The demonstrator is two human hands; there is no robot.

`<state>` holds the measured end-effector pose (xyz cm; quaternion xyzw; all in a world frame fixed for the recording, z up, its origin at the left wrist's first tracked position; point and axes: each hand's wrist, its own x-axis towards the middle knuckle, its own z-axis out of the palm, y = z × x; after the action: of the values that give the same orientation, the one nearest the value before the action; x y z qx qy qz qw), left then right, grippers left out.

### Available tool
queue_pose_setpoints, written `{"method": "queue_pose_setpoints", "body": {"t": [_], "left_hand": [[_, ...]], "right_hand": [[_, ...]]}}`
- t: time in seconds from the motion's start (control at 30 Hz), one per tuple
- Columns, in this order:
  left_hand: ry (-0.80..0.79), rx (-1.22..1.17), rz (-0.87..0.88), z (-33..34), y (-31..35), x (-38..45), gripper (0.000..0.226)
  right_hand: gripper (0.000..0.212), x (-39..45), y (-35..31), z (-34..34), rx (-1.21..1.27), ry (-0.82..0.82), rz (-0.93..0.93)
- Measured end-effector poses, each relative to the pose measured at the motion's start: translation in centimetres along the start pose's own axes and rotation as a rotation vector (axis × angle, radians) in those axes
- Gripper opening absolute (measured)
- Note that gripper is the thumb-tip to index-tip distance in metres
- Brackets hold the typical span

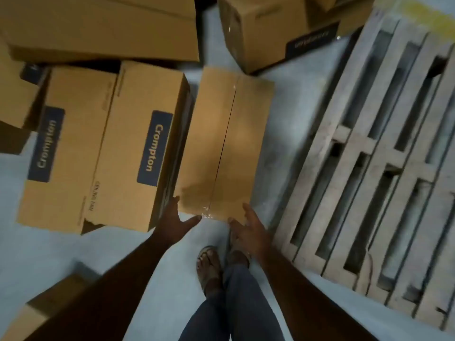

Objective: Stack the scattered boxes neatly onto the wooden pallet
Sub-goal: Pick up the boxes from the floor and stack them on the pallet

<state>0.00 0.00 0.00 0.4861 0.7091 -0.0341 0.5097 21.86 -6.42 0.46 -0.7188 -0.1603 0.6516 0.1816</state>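
A plain brown cardboard box [226, 143] with a taped centre seam lies on the floor in the middle. My left hand [176, 219] touches its near left corner with the fingers spread. Fingers of my right hand [248, 226] reach onto the box's near right edge. The wooden pallet [384, 156] lies bare on the floor to the right. Two boxes with blue "Crompton" labels [103, 148] sit side by side just left of the plain box.
More cardboard boxes lie at the top left [103, 28] and top centre [266, 30]. Another box corner [41, 313] shows at the bottom left. My feet [209, 269] stand on the pale floor between the boxes and the pallet.
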Motion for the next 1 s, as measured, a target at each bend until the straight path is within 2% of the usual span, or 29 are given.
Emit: {"method": "queue_pose_setpoints", "body": {"t": [0.07, 0.17, 0.23, 0.3, 0.4, 0.5, 0.6, 0.73, 0.87, 1.0], "left_hand": [[0.076, 0.037, 0.030, 0.8, -0.9, 2.9, 0.101], [0.089, -0.062, -0.001, 1.6, -1.9, 6.3, 0.084], [0.046, -0.115, -0.068, 2.1, -2.5, 7.8, 0.082], [-0.012, -0.158, -0.148, 1.6, -2.4, 8.9, 0.088], [-0.017, -0.190, -0.169, -0.1, -2.1, 8.9, 0.088], [0.031, -0.308, -0.080, -2.0, -0.5, 5.9, 0.063], [-0.045, -0.496, -0.005, -3.3, 2.6, 0.1, 0.045], [-0.133, -0.580, -0.001, -5.2, 5.4, -9.8, 0.038], [-0.204, -0.545, 0.004, -6.5, 8.6, -19.4, 0.042], [-0.252, -0.481, 0.129, -7.0, 14.5, -26.3, 0.042]], "right_hand": [[0.088, 3.0, 0.8, 0.9, -0.049, 0.062, -0.003], [0.091, 6.1, 1.7, 1.9, 0.061, 0.142, 0.014], [0.083, 7.6, 2.1, 2.3, 0.199, 0.158, 0.080], [0.071, 8.7, 2.0, 2.1, 0.236, 0.161, 0.115], [0.058, 7.9, 1.4, 0.7, 0.031, 0.226, 0.103], [0.051, 3.7, -0.1, -1.5, 0.083, 0.300, -0.031], [0.064, -3.2, -2.6, -3.3, 0.346, 0.255, -0.105], [0.064, -14.2, -4.9, -6.1, 0.443, 0.174, -0.080], [0.072, -24.7, -5.0, -8.8, 0.453, 0.230, -0.091], [0.071, -32.2, -4.9, -12.5, 0.579, 0.300, -0.120]]}}
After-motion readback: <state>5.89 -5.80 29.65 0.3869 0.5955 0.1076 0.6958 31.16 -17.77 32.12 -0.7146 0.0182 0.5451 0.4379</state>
